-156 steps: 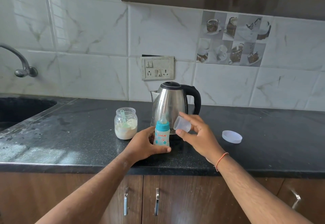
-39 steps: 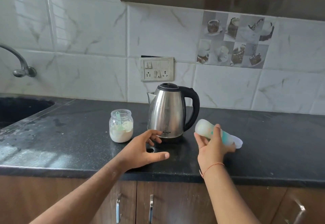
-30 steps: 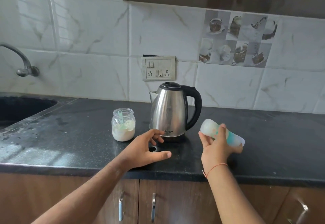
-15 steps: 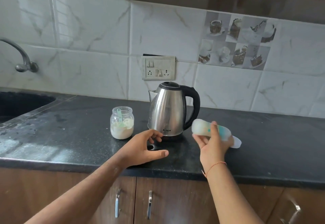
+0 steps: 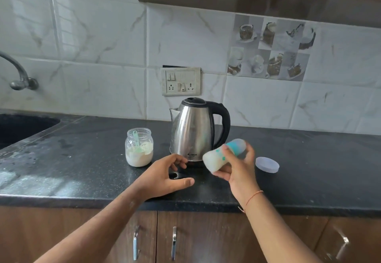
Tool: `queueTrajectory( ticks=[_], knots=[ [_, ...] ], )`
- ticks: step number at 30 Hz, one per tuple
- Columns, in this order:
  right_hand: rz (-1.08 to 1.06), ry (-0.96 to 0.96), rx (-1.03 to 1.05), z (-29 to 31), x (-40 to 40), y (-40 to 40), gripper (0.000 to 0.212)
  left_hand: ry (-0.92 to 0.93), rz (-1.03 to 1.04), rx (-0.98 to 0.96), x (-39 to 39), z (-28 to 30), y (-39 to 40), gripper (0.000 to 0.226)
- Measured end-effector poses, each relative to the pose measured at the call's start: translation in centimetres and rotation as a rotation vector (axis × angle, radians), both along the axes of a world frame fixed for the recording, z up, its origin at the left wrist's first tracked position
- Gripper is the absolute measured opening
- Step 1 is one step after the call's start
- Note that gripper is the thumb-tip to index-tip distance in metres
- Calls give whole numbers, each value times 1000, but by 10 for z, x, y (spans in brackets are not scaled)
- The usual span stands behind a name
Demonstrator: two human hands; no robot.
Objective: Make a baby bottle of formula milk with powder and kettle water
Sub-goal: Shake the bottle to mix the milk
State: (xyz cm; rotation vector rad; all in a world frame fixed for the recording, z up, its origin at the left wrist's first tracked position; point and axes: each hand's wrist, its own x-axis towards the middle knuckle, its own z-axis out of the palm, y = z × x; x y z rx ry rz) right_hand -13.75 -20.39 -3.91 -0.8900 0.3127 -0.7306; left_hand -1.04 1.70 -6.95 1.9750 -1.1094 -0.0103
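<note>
Since 5.2 s ago: baby bottle [image 5: 223,155] left the counter, capped, now lying tilted in the right hand [image 5: 237,168] and motion-blurred, base toward the kettle [image 5: 195,130]. Left hand [image 5: 165,175] let go of it, now loosely curled over the countertop [image 5: 82,159].

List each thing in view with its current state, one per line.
baby bottle: capped, tilted, held above the counter
right hand: grips the bottle
left hand: open, rests on the counter
kettle: upright, lid closed
powder jar: open, scoop inside
jar lid: off, flat on counter
</note>
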Motion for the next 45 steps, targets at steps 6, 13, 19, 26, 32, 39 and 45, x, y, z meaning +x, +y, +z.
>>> queueTrajectory(
  ticks=[6,13,19,26,32,39,45],
  knots=[
    [-53,-63,39,-8,2,-4,67,17,-1,-10,-2,0,-1,61],
    [-174,-113,93,0,4,-5,66,27,-9,-25,-1,-1,-1,60],
    [-335,-219,216,-11,9,-13,76,35,-6,-33,-2,-1,-1,58],
    [-134,-88,75,-1,5,0,72,30,-5,-17,-1,1,0,60],
    [41,38,-138,-7,6,7,65,31,-17,-34,0,-1,-2,57],
    [-117,-99,87,-5,10,0,63,56,-29,-49,2,-2,-1,55],
    [-334,-273,318,-11,13,-11,75,40,-11,-62,2,-2,-2,56]
  ],
)
